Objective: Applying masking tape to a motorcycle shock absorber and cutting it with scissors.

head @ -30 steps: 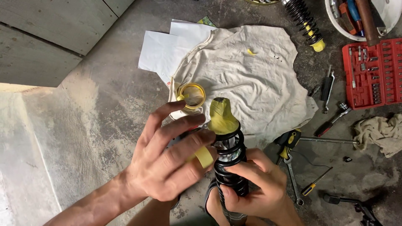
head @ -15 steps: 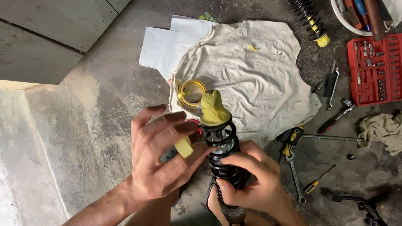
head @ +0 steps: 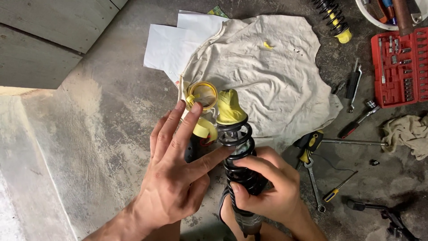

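Head view, looking straight down on a rough grey concrete floor (head: 89,134). At centre a shock absorber (head: 238,165) stands nearly upright: a glossy black coil spring wound round a metal body, capped by a soft-looking yellow bump stop (head: 229,109) of flared, bell-like shape. The right hand (head: 267,187) is wrapped round the lower coils, fingers curled tight on the spring. The left hand (head: 176,172) lies just left of the shock absorber, fingers spread and extended; its index fingertip touches the coils below the bump stop, while the other fingers reach toward a curled yellow plastic piece (head: 204,128) beside the spring. Whether that piece is pinched cannot be told. A dark part partly hidden behind the left fingers cannot be identified.

Just beyond the shock absorber a yellow ring (head: 203,94) rests at the edge of a crumpled, off-white cloth (head: 267,76), with white paper sheets (head: 171,42) under the cloth's far-left border. To the right of the shock absorber lie a yellow-and-black handled tool (head: 308,143), a combination spanner (head: 313,180) and a small screwdriver (head: 339,186). Further right sit a red socket-set case (head: 399,69) with metal bits, a dirty rag (head: 408,134), and, at the far top, a second coil spring shock (head: 332,20) with a yellow end.
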